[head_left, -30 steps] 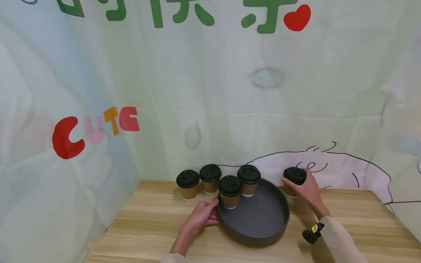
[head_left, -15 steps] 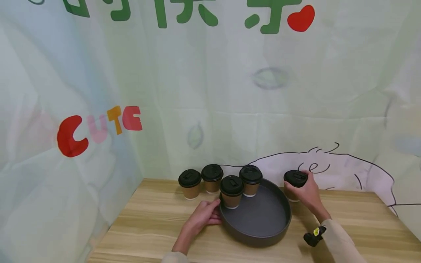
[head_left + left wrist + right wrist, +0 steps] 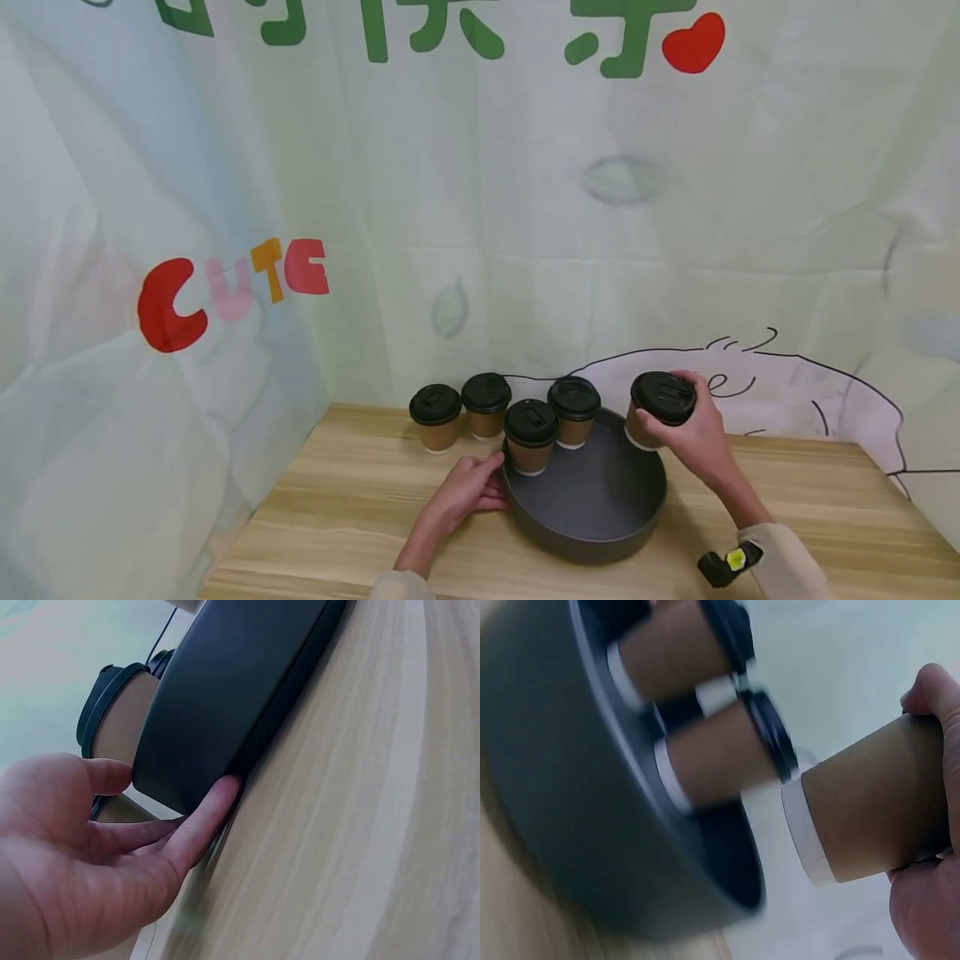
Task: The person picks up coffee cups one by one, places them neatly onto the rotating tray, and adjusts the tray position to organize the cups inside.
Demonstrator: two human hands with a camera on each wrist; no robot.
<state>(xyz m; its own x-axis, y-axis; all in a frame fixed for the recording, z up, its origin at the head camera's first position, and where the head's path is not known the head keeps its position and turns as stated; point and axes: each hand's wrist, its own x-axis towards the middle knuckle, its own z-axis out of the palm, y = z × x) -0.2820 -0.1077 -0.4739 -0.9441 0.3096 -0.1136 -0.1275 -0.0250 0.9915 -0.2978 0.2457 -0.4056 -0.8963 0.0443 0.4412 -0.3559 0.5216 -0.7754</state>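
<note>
A dark grey round pan (image 3: 585, 546) rests on the wooden table. Two brown paper coffee cups with black lids stand upright inside it at the left: a front cup (image 3: 529, 454) and a rear cup (image 3: 573, 427). At the pan's left side, my left hand (image 3: 465, 492) holds the wall, thumb at the rim and a finger low on the outside in the left wrist view. My right hand (image 3: 701, 433) grips another lidded coffee cup (image 3: 877, 802) around its upper part. It is lifted by the pan's right rear rim, apart from the other cups in the right wrist view.
Two more lidded coffee cups, one at the left (image 3: 437, 425) and one behind it (image 3: 485, 408), stand on the table (image 3: 337, 500) left of the pan. A printed cloth backdrop (image 3: 465, 208) rises along the table's back and left edges.
My right hand has lifted its coffee cup from the table right of the pan and moved it left toward the rim. My left hand stays at the pan. The head view shifts slightly.
</note>
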